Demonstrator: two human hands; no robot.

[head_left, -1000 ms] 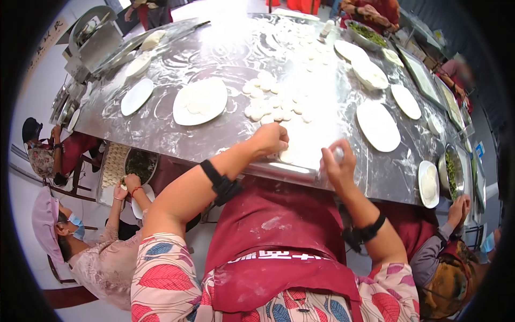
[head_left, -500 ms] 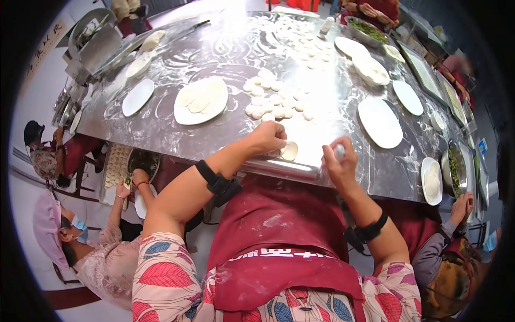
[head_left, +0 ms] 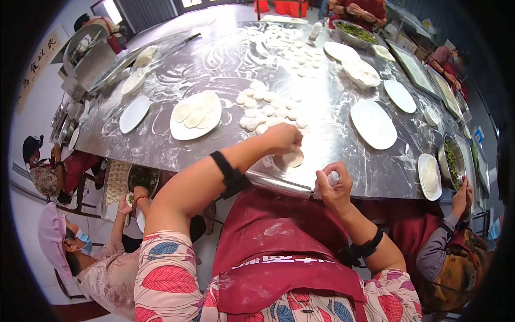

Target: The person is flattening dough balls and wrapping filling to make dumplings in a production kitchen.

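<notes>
My left hand (head_left: 284, 138) has its fingers curled together at the far edge of a round dough wrapper (head_left: 293, 159), which lies near the table's front edge. My right hand (head_left: 335, 189) is to the right of the wrapper, closed around what looks like a rolling pin; only its pale rounded end (head_left: 333, 177) shows above the fist. Beyond my left hand lies a cluster of small flattened dough pieces (head_left: 268, 110). A white plate (head_left: 179, 132) to the left carries several rolled wrappers (head_left: 197, 111).
The floured metal table (head_left: 225, 70) also bears a white oval plate (head_left: 374, 124), another plate (head_left: 135, 114) and more dough pieces (head_left: 300, 51). Bowls of green filling (head_left: 453, 163) stand at the right. Co-workers sit on both sides, one in a pink cap (head_left: 51, 233).
My left hand has shifted right and slightly away from me. My right hand has moved down, nearer the table's front edge, with the pin. The view has shifted slightly.
</notes>
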